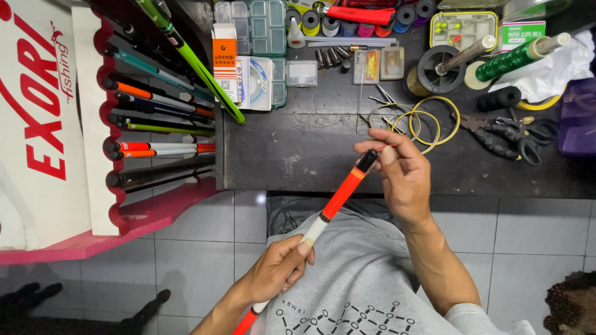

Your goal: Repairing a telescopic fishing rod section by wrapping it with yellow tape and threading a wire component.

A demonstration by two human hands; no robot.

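Two bare hands hold one rod section, orange with a white band and a black tip, slanting from lower left up to the right over the person's lap. Left hand: fingers wrapped closed around the white part of the rod; below the fist the orange shaft runs out of frame at the bottom edge, so its lower end is not visible. Right hand: thumb and fingers pinched closed at the black tip; whatever sits between the fingertips is hidden by them and too small to make out. Rod tip hangs just over the near edge of the dark surface, not touching it.

On the surface, just beyond the right hand: yellow line coils, partly covered by the fingers. Black scissors lie to the right, well apart from the hand. Thread spools and clear compartment boxes sit along the far edge, cut off at the top of the frame. Left: a pink and white rack holds more rod sections lying flat; their far ends are hidden behind the rack wall
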